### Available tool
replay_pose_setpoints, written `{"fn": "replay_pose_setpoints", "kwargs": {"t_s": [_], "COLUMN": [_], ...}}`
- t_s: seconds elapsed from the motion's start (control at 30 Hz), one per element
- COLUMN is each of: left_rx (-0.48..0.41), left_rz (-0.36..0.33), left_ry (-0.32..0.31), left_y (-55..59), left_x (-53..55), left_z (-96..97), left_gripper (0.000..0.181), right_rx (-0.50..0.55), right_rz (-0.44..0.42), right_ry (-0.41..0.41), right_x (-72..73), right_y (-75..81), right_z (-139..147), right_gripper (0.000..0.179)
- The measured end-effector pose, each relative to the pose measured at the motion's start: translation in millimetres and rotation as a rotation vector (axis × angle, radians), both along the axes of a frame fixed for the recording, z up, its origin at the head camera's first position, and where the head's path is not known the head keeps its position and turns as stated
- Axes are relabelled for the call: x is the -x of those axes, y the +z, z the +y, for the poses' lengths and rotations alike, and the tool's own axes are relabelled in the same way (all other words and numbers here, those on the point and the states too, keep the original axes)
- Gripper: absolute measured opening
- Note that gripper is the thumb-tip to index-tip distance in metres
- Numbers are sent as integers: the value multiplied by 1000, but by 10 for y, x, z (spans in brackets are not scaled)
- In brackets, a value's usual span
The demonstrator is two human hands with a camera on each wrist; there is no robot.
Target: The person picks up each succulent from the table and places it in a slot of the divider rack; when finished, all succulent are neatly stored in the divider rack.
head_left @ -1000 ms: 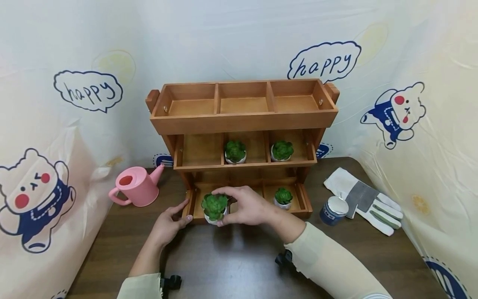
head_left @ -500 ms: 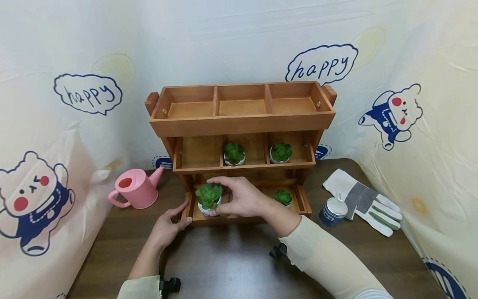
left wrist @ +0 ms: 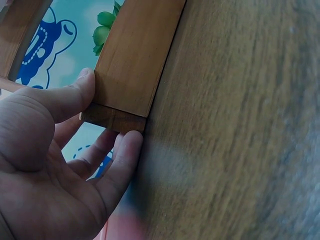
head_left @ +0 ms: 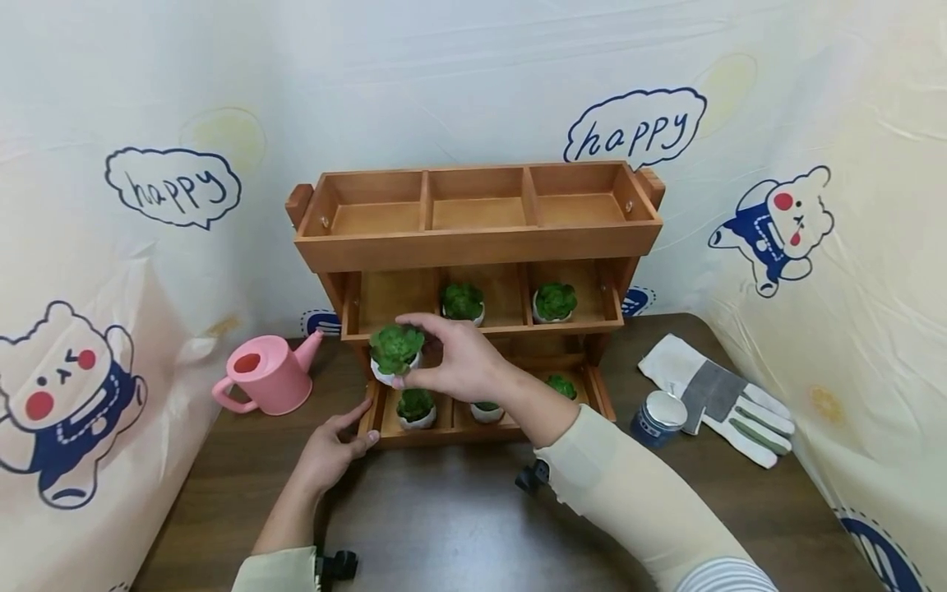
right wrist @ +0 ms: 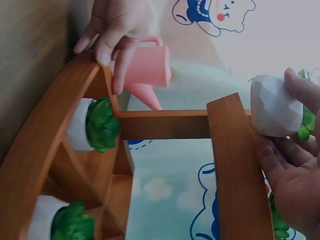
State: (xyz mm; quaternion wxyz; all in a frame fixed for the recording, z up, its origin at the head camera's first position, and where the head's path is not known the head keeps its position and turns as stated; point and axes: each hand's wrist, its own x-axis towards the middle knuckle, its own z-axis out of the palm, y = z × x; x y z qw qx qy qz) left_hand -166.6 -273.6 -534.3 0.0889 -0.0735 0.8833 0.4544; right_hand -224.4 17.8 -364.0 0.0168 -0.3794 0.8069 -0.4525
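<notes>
In the head view my right hand (head_left: 466,362) pinches a small potted succulent (head_left: 395,349) in front of the left side of the three-tier wooden planter shelf (head_left: 477,251). The right wrist view shows its white faceted pot (right wrist: 276,107) tilted sideways between thumb and fingers. My left hand (head_left: 330,452) grips the left front corner of the bottom tier; in the left wrist view the thumb and fingers close around the wooden edge (left wrist: 135,65). Bottom-tier succulents stand in the left (head_left: 416,404), middle (head_left: 487,413) and right (head_left: 562,386) compartments, the latter two partly hidden by my right arm.
On the middle tier are succulents in the centre (head_left: 462,302) and right (head_left: 555,302) compartments. A pink watering can (head_left: 272,374) stands left of the shelf. To the right are a blue jar (head_left: 658,419) and a pair of work gloves (head_left: 718,395).
My right hand has lifted the potted succulent up and to the left, from the bottom tier's front towards the middle tier. Bottom-tier pots behind it have come into view. The left hand stays put.
</notes>
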Motion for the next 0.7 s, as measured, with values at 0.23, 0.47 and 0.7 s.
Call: {"fn": "replay_pose_setpoints", "kwargs": {"t_s": [0.23, 0.47, 0.7], "left_rx": [-14, -21, -20], "left_rz": [-14, -24, -27], "left_ry": [2, 0, -2], "left_y": [1, 0, -2], "left_x": [-4, -2, 3], "left_z": [6, 7, -4], "left_gripper": [71, 72, 75], "right_rx": [52, 52, 27], "right_rz": [-13, 2, -3], "right_ry": [-30, -95, -175], "right_x": [94, 166, 217], "right_y": [121, 182, 177], "right_z": [-134, -233, -379], "right_gripper": [75, 76, 77]}}
